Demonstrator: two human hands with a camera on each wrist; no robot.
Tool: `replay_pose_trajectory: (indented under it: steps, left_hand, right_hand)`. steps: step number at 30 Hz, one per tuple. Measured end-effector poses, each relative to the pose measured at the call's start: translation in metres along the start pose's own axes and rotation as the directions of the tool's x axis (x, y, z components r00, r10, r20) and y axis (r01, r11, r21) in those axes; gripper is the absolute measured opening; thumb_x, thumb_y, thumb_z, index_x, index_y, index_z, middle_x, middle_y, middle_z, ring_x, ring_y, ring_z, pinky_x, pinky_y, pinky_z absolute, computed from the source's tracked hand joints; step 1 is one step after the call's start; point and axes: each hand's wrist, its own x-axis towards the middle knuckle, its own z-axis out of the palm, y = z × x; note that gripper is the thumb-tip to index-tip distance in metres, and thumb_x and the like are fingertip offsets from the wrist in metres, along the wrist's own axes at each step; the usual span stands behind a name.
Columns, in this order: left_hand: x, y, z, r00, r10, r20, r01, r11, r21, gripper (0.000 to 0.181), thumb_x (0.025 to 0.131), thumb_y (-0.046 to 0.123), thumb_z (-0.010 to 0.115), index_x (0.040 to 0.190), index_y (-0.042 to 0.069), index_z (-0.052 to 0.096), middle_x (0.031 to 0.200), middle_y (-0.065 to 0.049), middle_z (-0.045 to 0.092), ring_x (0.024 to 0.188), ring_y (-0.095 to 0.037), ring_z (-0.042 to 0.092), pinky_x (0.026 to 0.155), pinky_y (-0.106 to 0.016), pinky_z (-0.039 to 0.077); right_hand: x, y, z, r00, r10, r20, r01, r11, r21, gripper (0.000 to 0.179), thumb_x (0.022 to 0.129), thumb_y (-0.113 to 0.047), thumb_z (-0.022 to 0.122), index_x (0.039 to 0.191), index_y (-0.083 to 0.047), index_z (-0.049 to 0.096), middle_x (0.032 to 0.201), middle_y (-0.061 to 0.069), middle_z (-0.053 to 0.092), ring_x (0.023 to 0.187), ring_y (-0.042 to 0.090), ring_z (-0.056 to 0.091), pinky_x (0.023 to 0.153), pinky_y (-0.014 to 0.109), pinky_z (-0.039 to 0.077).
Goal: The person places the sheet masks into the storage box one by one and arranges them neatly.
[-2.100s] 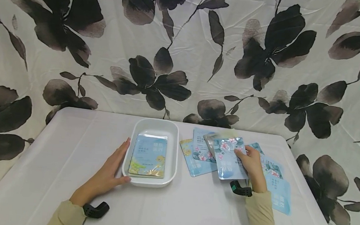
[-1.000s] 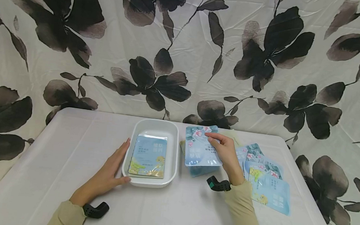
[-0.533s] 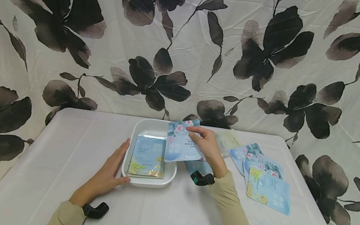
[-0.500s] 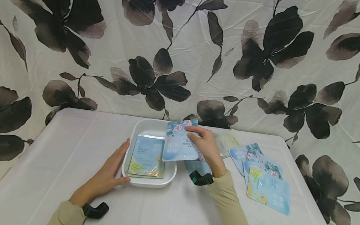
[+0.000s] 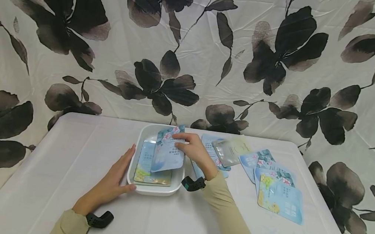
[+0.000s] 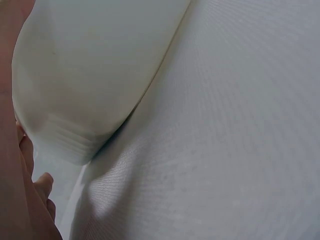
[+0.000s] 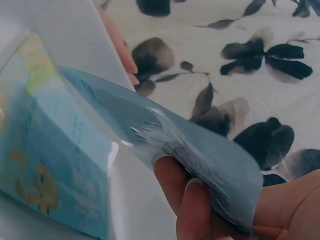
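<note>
Head view: I see the right hand [image 5: 194,149] pinching a packet [image 5: 166,158] near its far right corner over the tray [image 5: 154,191]; the left hand [image 5: 113,180] rests straight fingers against the tray's left side. Left wrist: I get mostly tray wall, that hand cut off. Right wrist: the packet bows, so probably light, soft, slippery, best pinched by an edge; glare masks part of it.

No text legible. Held packet [image 5: 166,155]: rows of small dark characters, too small to read. Tray packet [image 7: 57,145]: larger pale characters, blurred. Front right packet [image 5: 281,199]: pale characters, unreadable. Silver packet [image 5: 229,153]: faint script, unreadable
</note>
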Motion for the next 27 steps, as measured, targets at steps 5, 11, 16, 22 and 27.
replay_pose_trajectory:
  steps: [5,11,16,22,27]
  left_hand:
    - [0.000,-0.001,0.000,1.000,0.022,-0.004,-0.022,1.000,-0.002,0.116,0.074,0.044,0.079,0.161,0.015,0.008,0.167,-0.004,0.009,0.150,-0.037,0.009,0.109,-0.074,0.015]
    - [0.001,-0.002,-0.001,1.000,0.025,-0.001,-0.025,1.000,-0.009,0.116,0.074,0.045,0.079,0.161,0.016,0.007,0.167,-0.003,0.008,0.151,-0.036,0.009,0.108,-0.075,0.015]
    - [0.000,-0.004,-0.001,0.998,0.059,-0.005,-0.059,0.998,-0.017,0.114,0.077,0.052,0.076,0.161,0.013,0.009,0.167,-0.006,0.009,0.151,-0.036,0.009,0.110,-0.071,0.015]
    - [0.000,-0.005,-0.001,0.999,0.053,0.002,-0.053,0.998,-0.020,0.114,0.077,0.050,0.077,0.161,0.015,0.007,0.167,-0.005,0.008,0.152,-0.032,0.007,0.112,-0.069,0.015]
    - [0.000,-0.004,-0.001,0.999,0.044,0.011,-0.044,0.999,-0.020,0.115,0.075,0.043,0.079,0.161,0.016,0.007,0.167,-0.005,0.008,0.152,-0.029,0.007,0.113,-0.067,0.015]
  right_hand:
    - [0.004,-0.001,0.012,0.998,0.018,0.056,-0.018,1.000,0.006,0.032,0.094,0.001,0.059,0.126,0.001,0.067,0.131,0.018,0.061,0.086,0.016,0.062,0.063,0.022,0.050]
    - [0.007,0.000,0.024,0.991,0.028,0.129,-0.031,0.999,0.026,0.036,0.094,0.003,0.058,0.129,0.004,0.063,0.122,0.020,0.064,0.078,0.011,0.062,0.062,0.027,0.055]
    - [0.007,0.001,0.031,0.981,0.064,0.181,-0.068,0.998,0.012,0.038,0.093,0.003,0.058,0.132,0.004,0.061,0.125,0.020,0.063,0.080,0.011,0.060,0.067,0.031,0.056]
    - [0.007,0.002,0.037,0.971,0.088,0.224,-0.092,0.996,0.008,0.044,0.090,0.007,0.061,0.133,0.006,0.058,0.129,0.024,0.059,0.080,0.013,0.056,0.062,0.024,0.048]
    - [0.007,0.005,0.042,0.975,0.086,0.206,-0.081,0.996,-0.034,0.046,0.087,0.008,0.063,0.133,0.007,0.059,0.131,0.024,0.057,0.084,0.016,0.054,0.061,0.022,0.044]
